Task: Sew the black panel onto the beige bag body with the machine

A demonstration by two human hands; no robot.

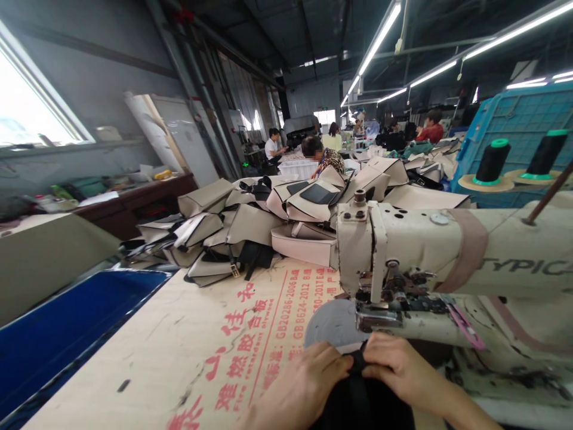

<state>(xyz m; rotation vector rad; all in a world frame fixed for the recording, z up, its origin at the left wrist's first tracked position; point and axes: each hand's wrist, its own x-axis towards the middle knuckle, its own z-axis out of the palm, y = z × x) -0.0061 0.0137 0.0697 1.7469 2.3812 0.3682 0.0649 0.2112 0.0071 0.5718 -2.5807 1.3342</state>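
My left hand [308, 376] and my right hand [398, 364] are side by side at the bottom of the view, just in front of the sewing machine [412, 245]. Between them they pinch the upper edge of a black fabric piece [358, 400], which hangs down towards me; its lower part runs out of view. Fingers of both hands are closed on it, with the fingertips almost meeting. Directly behind the fingers lies a rounded grey plate [333, 322] beside the machine's arm. The needle area is above and behind my right hand, apart from the fabric.
Beige bags [250, 224] with black trim are heaped along the back of the plywood table [170, 352]. A blue bin [80, 340] stands at the left. Black thread spools [491, 162] and a blue crate [514, 119] are at the right. Other people work farther back.
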